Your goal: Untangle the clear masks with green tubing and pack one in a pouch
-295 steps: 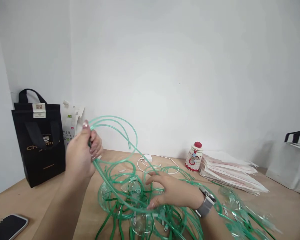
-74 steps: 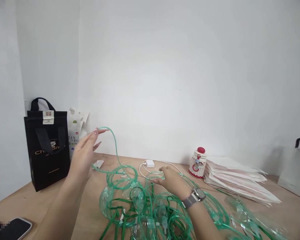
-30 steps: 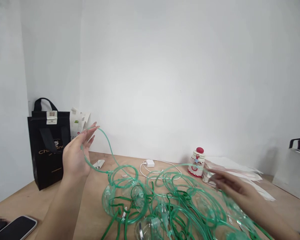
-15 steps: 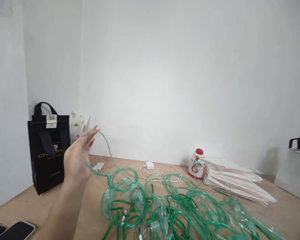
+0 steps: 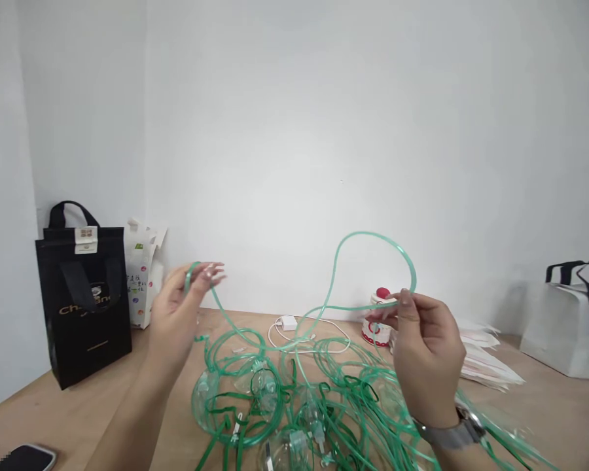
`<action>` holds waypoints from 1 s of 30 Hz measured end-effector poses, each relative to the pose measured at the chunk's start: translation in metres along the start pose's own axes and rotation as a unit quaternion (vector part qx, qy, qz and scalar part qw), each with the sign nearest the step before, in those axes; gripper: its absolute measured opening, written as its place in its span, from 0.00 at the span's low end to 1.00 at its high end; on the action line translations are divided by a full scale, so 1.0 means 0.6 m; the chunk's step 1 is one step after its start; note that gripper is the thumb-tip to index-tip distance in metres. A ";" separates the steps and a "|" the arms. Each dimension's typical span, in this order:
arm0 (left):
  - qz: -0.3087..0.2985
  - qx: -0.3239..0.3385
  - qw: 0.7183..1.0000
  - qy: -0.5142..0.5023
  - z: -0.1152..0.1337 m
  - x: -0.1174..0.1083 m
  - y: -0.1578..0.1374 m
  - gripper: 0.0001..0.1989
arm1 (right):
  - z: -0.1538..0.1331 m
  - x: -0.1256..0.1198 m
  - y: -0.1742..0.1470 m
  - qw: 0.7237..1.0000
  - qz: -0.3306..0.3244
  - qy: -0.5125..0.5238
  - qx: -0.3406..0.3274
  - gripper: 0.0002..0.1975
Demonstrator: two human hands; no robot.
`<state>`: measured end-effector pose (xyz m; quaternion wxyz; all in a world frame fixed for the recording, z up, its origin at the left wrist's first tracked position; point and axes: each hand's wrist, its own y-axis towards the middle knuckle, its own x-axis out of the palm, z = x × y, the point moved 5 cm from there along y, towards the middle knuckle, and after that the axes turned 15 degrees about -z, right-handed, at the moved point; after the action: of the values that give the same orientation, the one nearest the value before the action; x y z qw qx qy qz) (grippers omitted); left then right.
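Green plastic tubing [image 5: 334, 261] runs in loose loops above the table. On the left, my left hand [image 5: 184, 304] is raised with a length of the tube passing over its curled fingers and under the thumb. My right hand [image 5: 425, 347], with a watch [image 5: 454, 428] on the wrist, pinches the tube between thumb and fingers, and a loop arches up from it. Below both hands lies a tangle of green tubes with clear oxygen masks [image 5: 203, 399] and dark green straps [image 5: 226, 425]. The right forearm hides part of the pile.
A black bag [image 5: 86, 327] and a white printed bag [image 5: 140, 288] stand at the left. A white charger [image 5: 288, 322] with its cable, a red-topped jar [image 5: 373, 333], stacked paper packets [image 5: 493, 366] and a white bag [image 5: 564, 327] line the back. A phone [image 5: 32, 458] lies front left.
My right hand has come into view at the right, holding a loop of tube up. My left hand has moved slightly right and lower, still with its tube.
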<state>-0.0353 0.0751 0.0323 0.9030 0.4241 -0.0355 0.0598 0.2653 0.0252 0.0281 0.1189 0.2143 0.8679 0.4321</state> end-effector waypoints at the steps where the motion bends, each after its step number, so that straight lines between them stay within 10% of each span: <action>1: -0.041 -0.009 0.999 -0.009 0.003 0.017 -0.005 0.14 | -0.012 0.014 -0.006 0.999 -0.014 0.001 -0.029 0.06; 6: -0.293 -0.096 0.945 -0.111 0.004 0.111 -0.049 0.34 | -0.064 0.119 -0.064 0.933 -0.230 -0.161 -0.225 0.08; 10: -0.359 -0.149 0.916 -0.099 0.006 0.142 -0.075 0.20 | -0.076 0.163 -0.085 0.885 -0.306 -0.202 -0.288 0.12; 17: -0.183 -0.143 0.969 -0.087 -0.014 0.095 -0.038 0.16 | -0.023 0.156 -0.033 0.910 -0.399 -0.112 0.027 0.21; 23: -0.130 -0.104 0.930 -0.328 0.016 0.061 -0.025 0.16 | 0.040 0.183 -0.077 0.819 -0.528 -0.116 0.189 0.49; 30: -0.179 -0.089 0.855 -0.478 0.054 0.053 -0.034 0.23 | 0.122 0.231 -0.094 0.772 -0.569 -0.136 0.248 0.16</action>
<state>-0.0017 0.0398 0.0410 0.8035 0.3175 -0.3915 -0.3167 0.1568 0.1117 -0.0638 0.4028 -0.2401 0.8830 0.0213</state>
